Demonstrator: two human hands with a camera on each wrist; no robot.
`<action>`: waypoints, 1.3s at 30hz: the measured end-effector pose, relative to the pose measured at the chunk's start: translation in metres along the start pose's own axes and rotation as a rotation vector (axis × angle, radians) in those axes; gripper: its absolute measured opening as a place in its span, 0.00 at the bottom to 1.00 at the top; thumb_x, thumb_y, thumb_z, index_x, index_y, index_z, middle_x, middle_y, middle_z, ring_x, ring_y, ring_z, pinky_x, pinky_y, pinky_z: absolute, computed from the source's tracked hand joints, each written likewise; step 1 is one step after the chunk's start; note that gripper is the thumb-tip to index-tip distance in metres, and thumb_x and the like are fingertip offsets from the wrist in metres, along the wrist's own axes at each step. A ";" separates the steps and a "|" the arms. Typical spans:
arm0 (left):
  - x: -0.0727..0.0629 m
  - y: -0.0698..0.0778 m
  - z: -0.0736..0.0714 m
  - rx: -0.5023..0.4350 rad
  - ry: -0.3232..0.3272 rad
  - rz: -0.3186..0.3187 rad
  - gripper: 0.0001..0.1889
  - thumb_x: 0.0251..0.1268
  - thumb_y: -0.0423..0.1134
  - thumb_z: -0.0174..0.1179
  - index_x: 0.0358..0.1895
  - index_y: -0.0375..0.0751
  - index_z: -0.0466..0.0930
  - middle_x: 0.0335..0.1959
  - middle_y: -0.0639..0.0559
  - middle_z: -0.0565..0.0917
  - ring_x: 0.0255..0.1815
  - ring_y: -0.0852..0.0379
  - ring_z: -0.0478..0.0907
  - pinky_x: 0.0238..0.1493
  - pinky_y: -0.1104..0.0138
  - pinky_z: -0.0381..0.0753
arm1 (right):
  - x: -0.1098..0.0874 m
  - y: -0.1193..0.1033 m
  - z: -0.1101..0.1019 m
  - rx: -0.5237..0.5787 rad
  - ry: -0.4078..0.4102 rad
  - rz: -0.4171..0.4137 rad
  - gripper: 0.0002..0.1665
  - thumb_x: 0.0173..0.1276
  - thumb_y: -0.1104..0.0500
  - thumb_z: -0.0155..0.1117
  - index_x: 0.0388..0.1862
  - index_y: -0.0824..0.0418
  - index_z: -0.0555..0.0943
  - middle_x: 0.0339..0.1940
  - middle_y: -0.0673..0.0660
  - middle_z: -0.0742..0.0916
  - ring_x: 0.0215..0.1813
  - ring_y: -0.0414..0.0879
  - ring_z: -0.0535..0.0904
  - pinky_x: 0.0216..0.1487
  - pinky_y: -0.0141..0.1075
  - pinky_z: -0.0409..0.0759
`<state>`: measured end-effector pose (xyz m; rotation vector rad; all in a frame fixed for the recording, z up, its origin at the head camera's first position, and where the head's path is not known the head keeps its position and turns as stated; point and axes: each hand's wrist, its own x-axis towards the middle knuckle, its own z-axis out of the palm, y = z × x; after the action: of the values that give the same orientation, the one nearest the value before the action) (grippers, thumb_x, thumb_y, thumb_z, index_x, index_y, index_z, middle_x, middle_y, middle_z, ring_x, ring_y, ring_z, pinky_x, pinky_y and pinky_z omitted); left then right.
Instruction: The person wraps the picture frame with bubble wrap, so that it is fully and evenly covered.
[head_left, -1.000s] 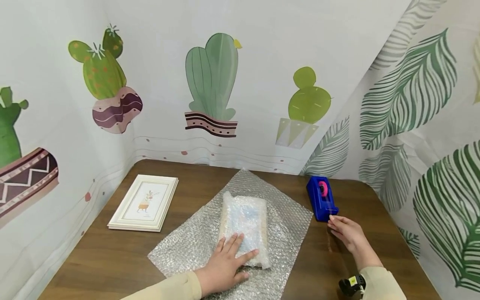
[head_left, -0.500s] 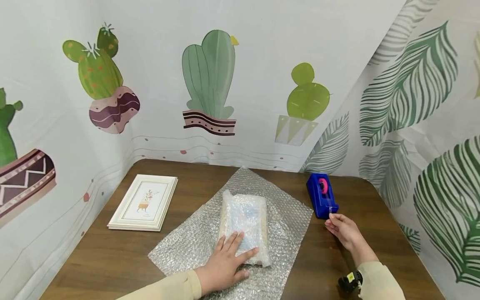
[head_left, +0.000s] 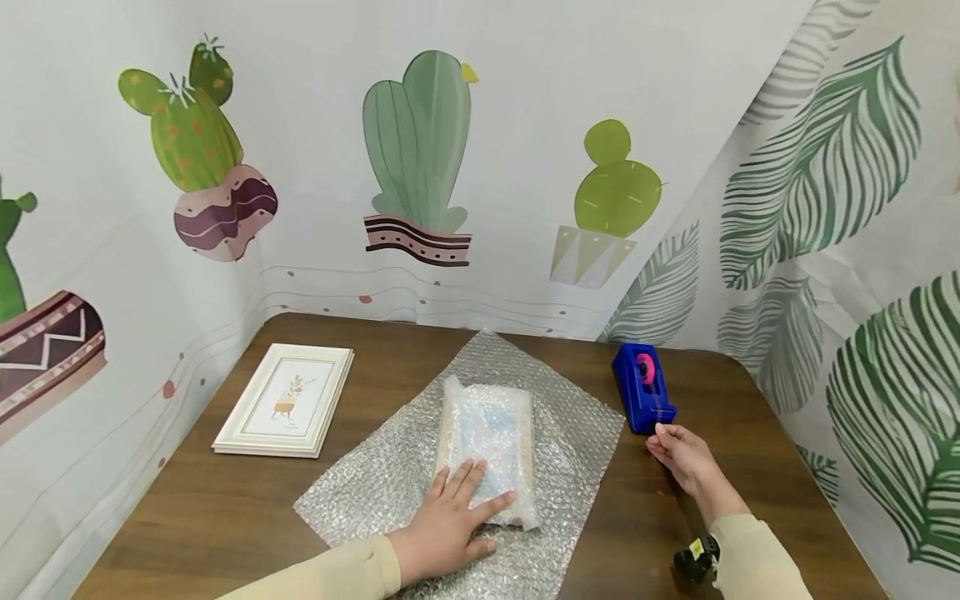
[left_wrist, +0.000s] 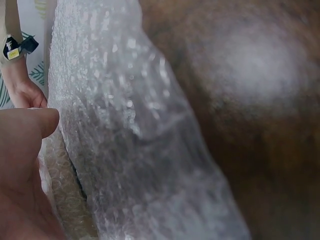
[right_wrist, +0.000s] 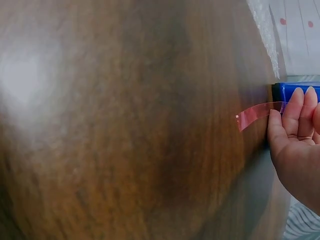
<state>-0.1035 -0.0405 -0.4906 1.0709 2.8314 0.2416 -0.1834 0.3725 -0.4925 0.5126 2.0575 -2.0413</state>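
Observation:
My left hand [head_left: 446,529] lies with fingers spread on a flat package in bubble wrap [head_left: 510,433], its lower part covered by the fingers. Under the package a larger sheet of bubble wrap [head_left: 573,408] is laid cornerwise on the table. At the right, my right hand [head_left: 693,467] is at the front lip of a blue tape dispenser [head_left: 632,392] with a pink tape core. Its thumb and fingertips pinch a strip of clear tape [right_wrist: 250,116], whose loose end sticks out past the fingers in the right wrist view.
A white picture frame [head_left: 258,408] with a plant print lies on the wooden table [head_left: 187,508] at the left. Behind the table hangs a white cloth [head_left: 517,150] printed with cacti and leaves. A small black camera [head_left: 696,558] sits at the right wrist.
The head view has shifted slightly, so the table sits a little higher in it. My left hand stays on the package; the right keeps its pinch on the tape by the dispenser.

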 end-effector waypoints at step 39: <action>0.001 0.000 0.002 0.085 0.100 0.022 0.27 0.78 0.49 0.53 0.76 0.71 0.66 0.77 0.37 0.68 0.78 0.39 0.68 0.71 0.41 0.73 | -0.022 -0.028 0.017 0.125 -0.044 -0.277 0.16 0.82 0.61 0.51 0.33 0.46 0.80 0.25 0.42 0.84 0.33 0.33 0.82 0.42 0.30 0.88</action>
<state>-0.1035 -0.0396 -0.4927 1.1378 2.9443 0.1833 -0.1753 0.3535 -0.4585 0.2068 2.0833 -2.3236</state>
